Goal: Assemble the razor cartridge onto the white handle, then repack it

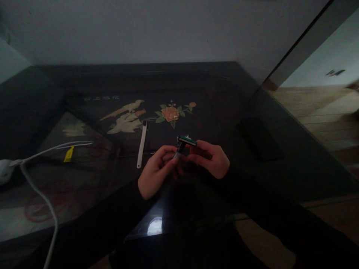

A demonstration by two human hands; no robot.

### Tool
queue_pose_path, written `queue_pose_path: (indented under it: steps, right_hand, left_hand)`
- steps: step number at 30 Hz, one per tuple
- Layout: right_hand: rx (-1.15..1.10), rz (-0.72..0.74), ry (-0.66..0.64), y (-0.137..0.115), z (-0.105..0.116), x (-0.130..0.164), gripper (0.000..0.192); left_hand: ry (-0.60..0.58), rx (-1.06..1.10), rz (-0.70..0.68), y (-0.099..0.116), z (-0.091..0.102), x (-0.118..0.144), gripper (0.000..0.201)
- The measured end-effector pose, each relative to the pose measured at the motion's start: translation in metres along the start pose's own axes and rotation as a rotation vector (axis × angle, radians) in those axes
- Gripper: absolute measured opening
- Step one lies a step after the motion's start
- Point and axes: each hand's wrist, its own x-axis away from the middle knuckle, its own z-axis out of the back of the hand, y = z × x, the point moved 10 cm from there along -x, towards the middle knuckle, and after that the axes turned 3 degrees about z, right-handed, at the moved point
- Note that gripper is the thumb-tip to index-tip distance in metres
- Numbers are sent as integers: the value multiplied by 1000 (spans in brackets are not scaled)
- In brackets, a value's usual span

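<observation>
A safety razor with a dark green and black head is held above the dark glossy tabletop. My left hand closes round its grey and black handle, with thumb and fingers pressed together. At the right end of the razor head, my right hand pinches the edge between thumb and fingers. Something shiny shows behind the head, too small to make out. Just left of my left hand lies a slim white stick with a dark tip at its far end and a small hole at its near end.
A white plug or adapter with a white cable and yellow tag lies at the left. A dark flat rectangular object rests at the right. Behind the table stands a pale wall; wooden floor shows at right.
</observation>
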Motion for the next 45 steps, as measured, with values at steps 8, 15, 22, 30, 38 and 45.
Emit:
queue_pose_path:
  steps: [8,15,22,30,38,45]
  right_hand:
    - [90,202,22,-26,-8,8,28]
    - [208,334,65,-43,5,13,21]
    - [485,365,22,-38,1,11,18]
    - [356,356,0,-35,-5,13,37]
    - [376,451,-39,-43,-9,15,35]
    - [401,455,-40,-45,-8,15,37]
  left_hand:
    - [-19,-9,101,-13,-6,-2,28]
    - [154,-112,-14,6,18,-3,24]
    - [194,-105,-168,20,31,1,36]
    - [142,-257,-138,25,19,2,48]
    - [187,-211,-110,23,27,0,40]
    - [187,-226,-108,24,28,-1,37]
